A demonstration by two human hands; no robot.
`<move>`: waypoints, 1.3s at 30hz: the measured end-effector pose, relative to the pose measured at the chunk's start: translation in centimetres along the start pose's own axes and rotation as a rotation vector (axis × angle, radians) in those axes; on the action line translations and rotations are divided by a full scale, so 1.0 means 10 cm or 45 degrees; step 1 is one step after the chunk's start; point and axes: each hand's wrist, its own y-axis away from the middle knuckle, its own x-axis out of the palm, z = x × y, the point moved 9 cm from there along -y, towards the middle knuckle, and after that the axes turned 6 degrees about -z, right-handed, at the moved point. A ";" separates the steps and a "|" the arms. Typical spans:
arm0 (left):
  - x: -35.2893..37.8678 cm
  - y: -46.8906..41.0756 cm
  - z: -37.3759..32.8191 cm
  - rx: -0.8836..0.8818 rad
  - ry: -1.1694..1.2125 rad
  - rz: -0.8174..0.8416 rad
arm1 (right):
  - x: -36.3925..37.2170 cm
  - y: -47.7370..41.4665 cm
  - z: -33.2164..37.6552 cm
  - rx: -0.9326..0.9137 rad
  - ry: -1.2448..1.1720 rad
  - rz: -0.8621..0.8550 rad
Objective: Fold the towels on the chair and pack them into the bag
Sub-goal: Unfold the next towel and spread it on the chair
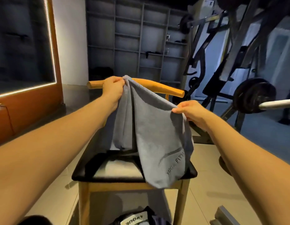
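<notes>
Pale tiles covered the gym floor under us. Nearest to us, well below both hands, a dark bag (136, 220) with a white label lay at the foot of the chair (83, 169). The chair's black seat sat beneath our hands, with a pale patch on it below the left hand; we could not tell whether that was another towel or glare.

Above the seat we held up a grey towel (157, 135). Our left hand (113, 88) pinched one bunched corner, fingers and thumb curled on the cloth. Our right hand (192, 111) pinched the top edge lower and nearer to us, between thumb and forefinger. The cloth sagged between the two hands, and its lower end, with dark lettering, draped over the seat's front edge below the right hand.

Just behind the left hand ran the curved wooden backrest (165, 88). Beyond the right hand stood a barbell plate (254, 96) on a weight rack, and far behind both hands grey shelving (133, 38) lined the wall.
</notes>
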 end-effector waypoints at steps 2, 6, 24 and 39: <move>-0.05 -0.04 -0.13 0.155 0.022 -0.112 | -0.14 -0.10 0.18 -0.132 0.014 -0.223; -0.19 0.16 -0.25 0.400 0.077 -0.181 | -0.40 0.01 0.49 -0.553 0.031 -0.576; 0.21 1.04 1.36 0.204 -0.557 0.699 | 0.99 0.88 -1.25 -0.289 0.627 0.469; 0.60 1.44 1.46 0.093 -0.588 0.860 | 0.35 0.38 -1.76 0.184 0.983 -0.324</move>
